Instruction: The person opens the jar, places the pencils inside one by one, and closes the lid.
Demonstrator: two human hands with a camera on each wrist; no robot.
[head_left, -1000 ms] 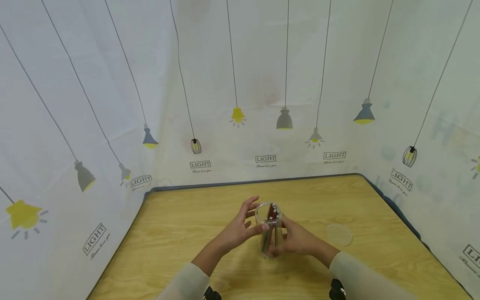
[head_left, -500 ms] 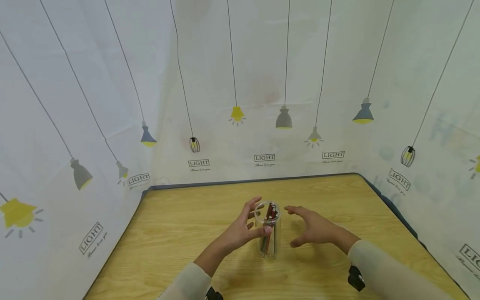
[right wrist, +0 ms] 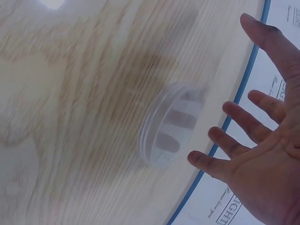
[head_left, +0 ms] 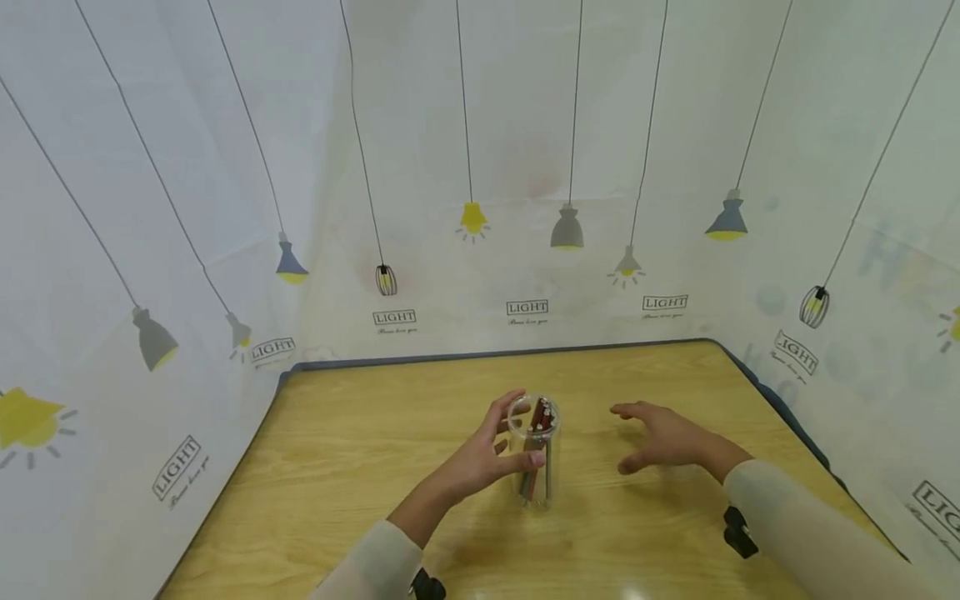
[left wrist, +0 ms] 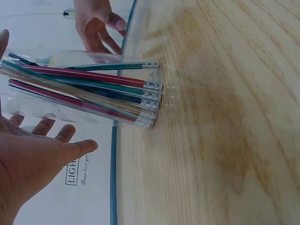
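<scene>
A clear cylindrical jar (head_left: 554,467) stands upright on the table, holding several pencils (head_left: 534,479) in red, green and other colours. The left wrist view shows their metal ends (left wrist: 151,95) at the jar's bottom. My left hand (head_left: 472,463) holds the jar near its rim, thumb across the near side and fingers around the far side. Off to the right, my right hand (head_left: 667,437) hovers over the table with fingers apart and nothing in it. Below it a clear round lid (right wrist: 168,124) lies on the wood, seen in the right wrist view.
The wooden table (head_left: 360,433) has a dark blue edge (head_left: 420,359) at the back. Pale sheets (head_left: 525,125) printed with hanging lamps rise behind it and at both sides.
My right hand has let go of the jar and moved right, its fingers spreading. My left hand stays at the jar, which has kept its place.
</scene>
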